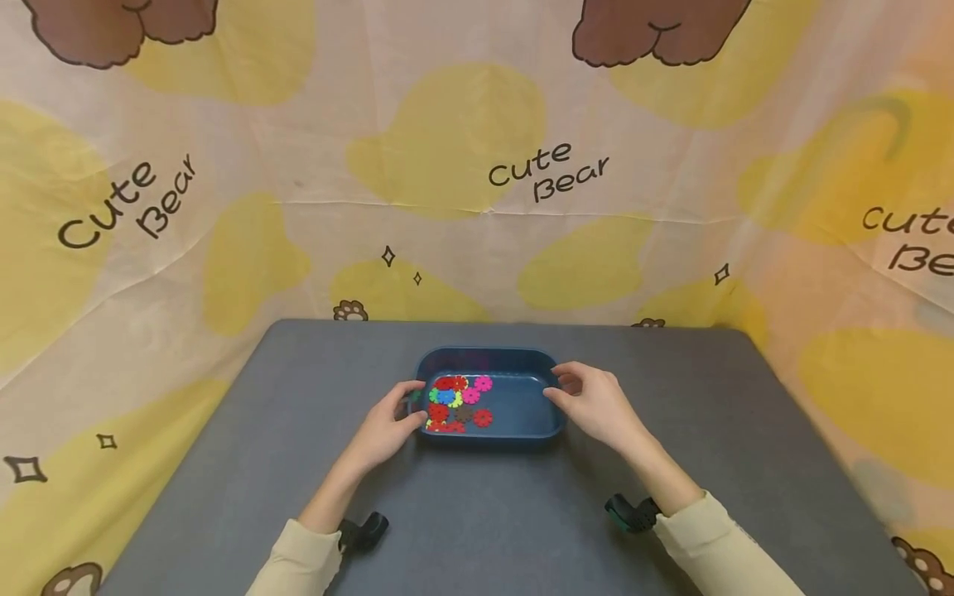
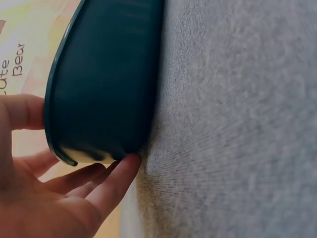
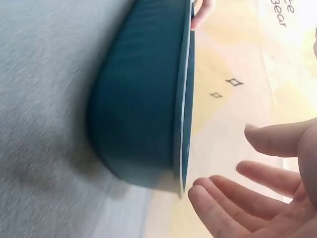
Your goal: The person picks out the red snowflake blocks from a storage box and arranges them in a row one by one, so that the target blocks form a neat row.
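Observation:
A dark blue plastic bin point(image 1: 522, 406) stands on the grey table. Inside, mostly toward its left side, lie several colourful flower-shaped plastic pieces point(image 1: 483, 418), red, pink, green, blue, yellow and brown. My left hand point(image 1: 387, 426) grips the bin's left end. In the left wrist view, the thumb of that left hand point(image 2: 59, 193) is at the rim and the fingers lie along the outer end wall. By the right rim is my right hand point(image 1: 599, 406), holding nothing. Its fingers are spread and bent a little; the right wrist view has this hand point(image 3: 257, 193) just off the rim.
Beneath everything is the grey table point(image 1: 477, 521), its far edge against a hanging cloth point(image 1: 462, 240) printed with bears and words. More cloth hangs at both sides. A black wrist device point(image 1: 365, 532) is below the left forearm, and another point(image 1: 632, 513) is by the right.

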The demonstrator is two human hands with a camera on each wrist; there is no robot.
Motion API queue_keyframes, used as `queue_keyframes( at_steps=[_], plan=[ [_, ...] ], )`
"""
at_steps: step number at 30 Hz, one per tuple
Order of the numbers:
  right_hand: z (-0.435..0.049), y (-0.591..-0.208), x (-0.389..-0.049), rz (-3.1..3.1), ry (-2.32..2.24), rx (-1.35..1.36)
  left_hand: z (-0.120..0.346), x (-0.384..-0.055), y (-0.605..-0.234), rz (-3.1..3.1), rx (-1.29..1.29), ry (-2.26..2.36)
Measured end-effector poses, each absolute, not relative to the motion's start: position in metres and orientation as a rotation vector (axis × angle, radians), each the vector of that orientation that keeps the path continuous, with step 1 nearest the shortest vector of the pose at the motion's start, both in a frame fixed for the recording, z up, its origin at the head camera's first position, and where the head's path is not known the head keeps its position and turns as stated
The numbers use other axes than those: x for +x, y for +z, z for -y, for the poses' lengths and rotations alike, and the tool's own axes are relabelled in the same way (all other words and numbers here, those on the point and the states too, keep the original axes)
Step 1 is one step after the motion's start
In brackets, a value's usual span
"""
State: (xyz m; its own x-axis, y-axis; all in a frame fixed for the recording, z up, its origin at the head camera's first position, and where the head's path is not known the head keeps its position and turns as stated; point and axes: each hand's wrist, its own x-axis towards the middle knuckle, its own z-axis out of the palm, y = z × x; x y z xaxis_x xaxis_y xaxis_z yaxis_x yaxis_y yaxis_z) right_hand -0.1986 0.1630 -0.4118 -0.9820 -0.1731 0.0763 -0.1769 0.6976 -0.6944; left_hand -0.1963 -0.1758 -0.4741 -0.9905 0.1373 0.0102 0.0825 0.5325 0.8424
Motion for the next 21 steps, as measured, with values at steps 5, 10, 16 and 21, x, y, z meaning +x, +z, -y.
queue_keyframes(
  at_steps=[5,10,16,21],
  plan=[
    [-0.144,-0.413,-0.205,2.898,1.255,0.358,0.18,-0.198,-0.475,-2.645,0.201,1.517],
    [-0.126,-0.418,-0.213,2.885,1.318,0.451,0.182,-0.199,-0.475,-2.597,0.194,1.565],
    [-0.107,-0.431,-0.226,2.918,1.362,0.64,0.182,-0.197,-0.471,-2.609,0.188,1.52],
    [-0.093,-0.44,-0.236,2.983,1.352,0.76,0.181,-0.197,-0.47,-2.631,0.194,1.458]
  ],
)
